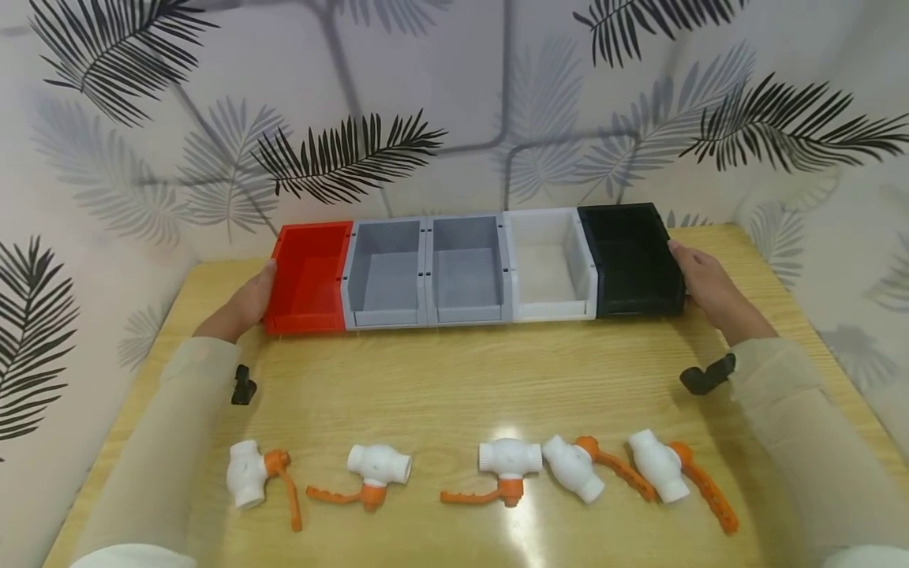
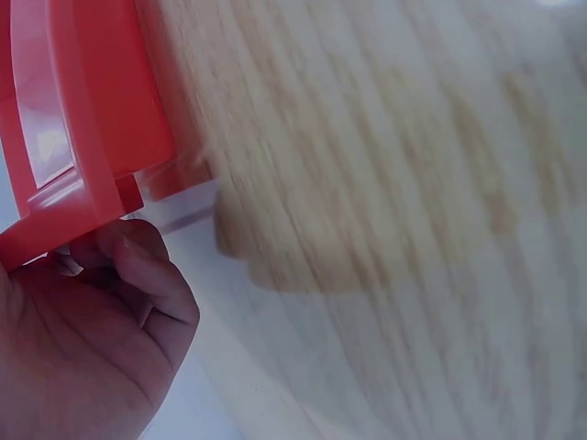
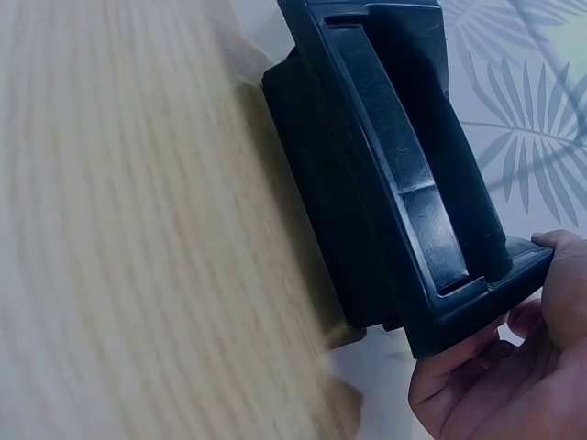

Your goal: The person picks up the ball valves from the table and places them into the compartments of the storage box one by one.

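Observation:
A row of bins stands side by side at the back of the table: a red bin, two grey bins, a white bin and a black bin. My left hand grips the outer side of the red bin, its fingers curled against the side in the left wrist view. At the other end, my right hand holds the black bin's outer side. In the right wrist view the thumb lies on the black rim, with curled fingers below it.
Several white ball valves with orange handles lie along the near side of the wooden table: three are a left valve, a middle valve and a right valve. A leaf-patterned wall covering rises behind the bins.

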Action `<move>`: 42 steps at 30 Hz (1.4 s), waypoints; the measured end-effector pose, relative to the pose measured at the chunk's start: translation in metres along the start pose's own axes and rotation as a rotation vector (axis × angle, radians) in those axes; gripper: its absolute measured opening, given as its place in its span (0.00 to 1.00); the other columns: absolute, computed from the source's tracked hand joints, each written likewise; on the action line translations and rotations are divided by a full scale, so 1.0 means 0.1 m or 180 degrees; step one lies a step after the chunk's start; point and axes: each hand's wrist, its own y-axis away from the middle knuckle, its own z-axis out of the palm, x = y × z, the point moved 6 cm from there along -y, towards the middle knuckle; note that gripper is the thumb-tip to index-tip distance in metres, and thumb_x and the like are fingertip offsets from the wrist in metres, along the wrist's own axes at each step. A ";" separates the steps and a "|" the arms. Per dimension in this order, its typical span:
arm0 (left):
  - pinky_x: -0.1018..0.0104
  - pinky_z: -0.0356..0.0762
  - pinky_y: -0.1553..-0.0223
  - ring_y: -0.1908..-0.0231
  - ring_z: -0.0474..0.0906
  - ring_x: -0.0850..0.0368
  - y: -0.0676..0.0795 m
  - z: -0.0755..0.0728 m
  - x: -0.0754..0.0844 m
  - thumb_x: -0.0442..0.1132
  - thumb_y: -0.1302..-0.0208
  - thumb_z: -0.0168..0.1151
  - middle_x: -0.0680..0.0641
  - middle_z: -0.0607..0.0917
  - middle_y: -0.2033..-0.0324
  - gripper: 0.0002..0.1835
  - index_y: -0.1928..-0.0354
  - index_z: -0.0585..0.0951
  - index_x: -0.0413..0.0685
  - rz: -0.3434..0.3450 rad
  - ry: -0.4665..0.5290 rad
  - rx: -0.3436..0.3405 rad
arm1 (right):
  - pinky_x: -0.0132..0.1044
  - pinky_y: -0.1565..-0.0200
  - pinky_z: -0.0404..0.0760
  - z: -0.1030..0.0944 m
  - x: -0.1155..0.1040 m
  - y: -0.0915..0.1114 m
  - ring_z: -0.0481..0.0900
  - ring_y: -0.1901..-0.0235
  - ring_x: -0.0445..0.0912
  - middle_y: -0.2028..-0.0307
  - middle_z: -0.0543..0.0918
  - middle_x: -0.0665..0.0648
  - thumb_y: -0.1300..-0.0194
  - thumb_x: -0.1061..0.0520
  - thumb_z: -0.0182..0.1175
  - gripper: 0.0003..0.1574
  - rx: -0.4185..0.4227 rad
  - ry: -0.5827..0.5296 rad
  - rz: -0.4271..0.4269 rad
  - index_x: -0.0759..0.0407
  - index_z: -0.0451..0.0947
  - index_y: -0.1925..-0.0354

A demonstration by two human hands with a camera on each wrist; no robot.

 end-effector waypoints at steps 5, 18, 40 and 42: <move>0.47 0.55 0.42 0.45 0.62 0.38 0.00 0.00 0.01 0.67 0.37 0.10 0.29 0.64 0.44 0.49 0.32 0.49 0.30 -0.0004 0.0043 0.0021 | 0.29 0.62 0.76 0.02 -0.01 -0.05 0.73 0.61 0.32 0.44 0.64 0.62 0.37 0.27 0.34 0.53 -0.0091 0.0037 0.0087 0.65 0.49 0.31; 0.45 0.49 0.38 0.41 0.58 0.35 -0.03 0.00 0.00 0.66 0.37 0.09 0.28 0.61 0.41 0.48 0.32 0.49 0.30 -0.0038 -0.0043 0.0033 | 0.39 0.54 0.73 -0.01 -0.07 -0.17 0.70 0.56 0.40 0.40 0.61 0.66 0.37 0.26 0.31 0.54 -0.0131 0.0275 0.0095 0.63 0.47 0.30; 0.45 0.54 0.40 0.46 0.63 0.37 -0.10 -0.07 0.12 0.64 0.36 0.09 0.32 0.67 0.47 0.47 0.36 0.56 0.30 0.0000 -0.0555 0.0120 | 0.31 0.63 0.76 -0.04 -0.03 -0.14 0.72 0.66 0.30 0.51 0.67 0.56 0.37 0.27 0.32 0.54 -0.0108 0.0107 0.0123 0.65 0.47 0.30; 0.43 0.55 0.41 0.45 0.64 0.36 -0.07 -0.09 0.10 0.65 0.36 0.08 0.32 0.67 0.47 0.47 0.37 0.57 0.30 -0.0067 -0.0887 0.0124 | 0.33 0.63 0.76 -0.02 -0.04 -0.14 0.73 0.66 0.34 0.53 0.67 0.58 0.37 0.27 0.32 0.53 -0.0040 0.0194 0.0090 0.67 0.52 0.33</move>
